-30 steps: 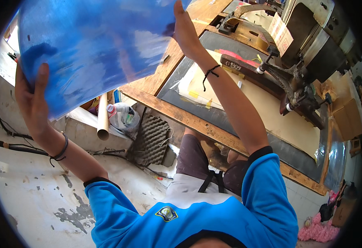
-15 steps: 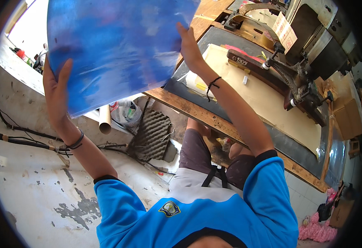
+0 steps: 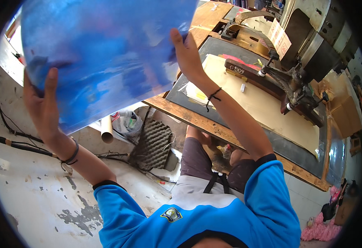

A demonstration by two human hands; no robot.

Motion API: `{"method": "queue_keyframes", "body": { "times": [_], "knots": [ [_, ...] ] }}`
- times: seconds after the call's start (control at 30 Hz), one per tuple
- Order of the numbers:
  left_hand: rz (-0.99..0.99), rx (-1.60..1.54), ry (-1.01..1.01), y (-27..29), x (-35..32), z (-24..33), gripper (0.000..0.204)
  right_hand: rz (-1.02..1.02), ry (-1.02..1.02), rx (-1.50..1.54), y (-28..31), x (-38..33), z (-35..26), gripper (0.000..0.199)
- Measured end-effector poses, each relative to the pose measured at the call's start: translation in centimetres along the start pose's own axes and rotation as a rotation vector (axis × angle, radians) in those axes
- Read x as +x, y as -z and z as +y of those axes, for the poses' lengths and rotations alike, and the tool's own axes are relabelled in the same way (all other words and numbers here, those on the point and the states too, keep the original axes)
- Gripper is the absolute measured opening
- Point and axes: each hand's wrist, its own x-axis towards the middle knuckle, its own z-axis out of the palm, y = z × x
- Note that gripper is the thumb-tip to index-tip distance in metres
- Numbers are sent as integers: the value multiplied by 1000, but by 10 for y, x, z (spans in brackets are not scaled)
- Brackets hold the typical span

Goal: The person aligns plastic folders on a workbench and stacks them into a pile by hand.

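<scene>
A large, glossy blue translucent sheet (image 3: pixel 106 53) is held up between my hands at the upper left. My left hand (image 3: pixel 44 103) grips its left edge, thumb on the near face and the other fingers behind it. On the right edge, my right hand (image 3: pixel 186 56) pinches the sheet in the same way, its fingers partly hidden by the sheet. The top of the sheet runs out of view. Right of it, a wooden-edged work table (image 3: pixel 214 129) carries a cream paper sheet (image 3: pixel 263 107) on a dark surface.
A dark clamp bar (image 3: pixel 272 87) with metal joints lies over the paper. Below the blue sheet are a cardboard tube (image 3: pixel 106 130), a plastic bag (image 3: pixel 127 124) and grey egg-crate foam (image 3: pixel 152 142). Black cables (image 3: pixel 22 144) run along the peeling wall. Cardboard boxes (image 3: pixel 344 109) stand at right.
My left hand has moved left and down, and the blue sheet has shifted left with it. The right hand has dropped slightly, still gripping the edge.
</scene>
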Motion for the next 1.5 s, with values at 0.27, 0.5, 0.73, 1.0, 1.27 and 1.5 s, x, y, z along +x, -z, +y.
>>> {"method": "queue_keyframes", "body": {
  "times": [0.27, 0.5, 0.73, 1.0, 1.27, 1.5],
  "knots": [
    [-211, -211, -82, -31, 13, -3, 35, 215, 23, -111, 48, -64, -17, 66],
    [-357, -256, -75, -59, 17, -25, 44, 119, 58, -53, 70, -101, -3, 59],
    [-398, -216, -82, -56, 18, -22, 47, 366, 538, -334, 126, -70, -76, 82],
    [-368, -165, -64, -89, 34, 37, 76, -65, 141, -843, 136, -34, -166, 60],
    [716, -198, -72, -161, -12, 2, 75, 155, 236, -683, 159, -75, -154, 42],
    [96, -949, 656, -230, -60, 5, 69, 236, 286, -701, 159, -88, -153, 37]
  ]
}}
